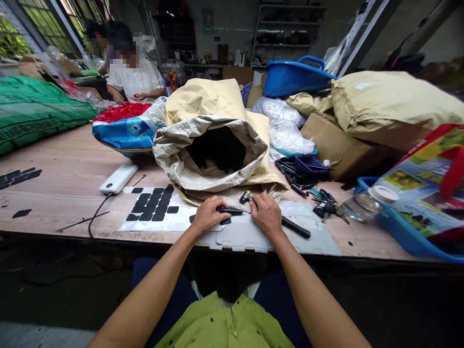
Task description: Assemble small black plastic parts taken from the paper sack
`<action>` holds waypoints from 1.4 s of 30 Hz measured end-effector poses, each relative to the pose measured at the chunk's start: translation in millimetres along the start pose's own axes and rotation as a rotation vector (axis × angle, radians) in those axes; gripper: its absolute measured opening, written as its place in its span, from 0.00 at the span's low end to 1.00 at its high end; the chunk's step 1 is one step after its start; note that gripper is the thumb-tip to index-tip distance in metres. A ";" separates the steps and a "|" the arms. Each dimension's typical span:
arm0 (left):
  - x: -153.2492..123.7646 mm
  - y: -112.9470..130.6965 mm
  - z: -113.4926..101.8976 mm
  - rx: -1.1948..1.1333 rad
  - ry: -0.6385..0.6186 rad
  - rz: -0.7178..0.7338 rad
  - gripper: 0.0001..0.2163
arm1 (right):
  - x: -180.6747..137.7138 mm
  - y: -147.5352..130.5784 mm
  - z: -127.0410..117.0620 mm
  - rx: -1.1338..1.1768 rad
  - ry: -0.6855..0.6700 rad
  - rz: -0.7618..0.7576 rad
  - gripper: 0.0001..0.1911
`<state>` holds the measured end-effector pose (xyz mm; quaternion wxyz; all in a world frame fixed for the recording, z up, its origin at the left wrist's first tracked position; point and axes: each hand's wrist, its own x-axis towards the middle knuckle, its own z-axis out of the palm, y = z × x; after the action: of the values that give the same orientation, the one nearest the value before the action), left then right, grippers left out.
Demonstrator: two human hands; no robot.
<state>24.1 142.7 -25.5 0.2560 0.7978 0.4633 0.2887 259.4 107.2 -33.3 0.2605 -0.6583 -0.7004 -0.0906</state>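
Note:
My right hand (266,215) is closed around a small hammer (296,227). The hammer's black handle sticks out to the right, and its head shows to the left of my fingers. My left hand (210,213) pinches a slim black piece (232,211) against the grey board (308,237); its exact kind is too small to tell. A dark flat piece (225,221) lies under my left fingers. Left of that hand, rows of black rounded patches (152,203) lie on a white sheet (125,225). Just beyond both hands, an open woven sack (166,154) has a dark inside.
A white power bank (119,179) with a cable lies on the left. Keys (326,203), a clear bottle (362,205) and a blue basket (406,237) stand right. A co-worker (134,77) sits behind red pieces (123,112). A green sack (39,108) lies far left.

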 end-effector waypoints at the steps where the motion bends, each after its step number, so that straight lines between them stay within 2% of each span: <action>1: -0.6 0.2 0.1 -0.009 0.008 -0.003 0.09 | 0.5 1.0 0.0 0.003 0.000 -0.004 0.11; 7: -0.3 -1.2 2.2 -0.055 0.015 -0.014 0.09 | 4.6 -0.6 -12.6 0.089 0.002 -0.056 0.12; 11: 0.9 -2.0 2.3 -0.077 0.023 -0.013 0.08 | -0.6 -22.3 -29.2 0.213 0.077 -0.116 0.14; 17: 0.3 -3.7 3.0 -0.093 0.028 -0.009 0.07 | -10.7 -56.4 -38.6 0.292 -0.028 -0.179 0.13; 21: 0.7 -5.5 4.1 -0.091 0.030 -0.006 0.08 | -11.9 -63.9 -39.1 0.305 0.003 -0.135 0.15; 27: 0.5 -4.5 4.1 -0.080 0.027 -0.013 0.06 | -11.3 -63.2 -41.5 0.255 -0.095 -0.128 0.14; 31: 0.2 -3.1 3.8 -0.084 0.033 -0.014 0.07 | -11.6 -58.8 -46.7 0.266 -0.033 -0.070 0.17; 36: 0.1 -1.5 3.7 -0.063 0.027 -0.039 0.08 | -15.6 -53.4 -48.3 0.215 -0.080 -0.069 0.15; 42: -1.3 2.4 0.0 -0.027 0.022 -0.022 0.09 | 3.6 -33.9 -49.2 0.209 0.008 0.009 0.14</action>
<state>25.0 140.5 -24.2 0.2650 0.7858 0.4710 0.3009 238.7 83.3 17.5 0.3310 -0.6304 -0.7019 -0.0183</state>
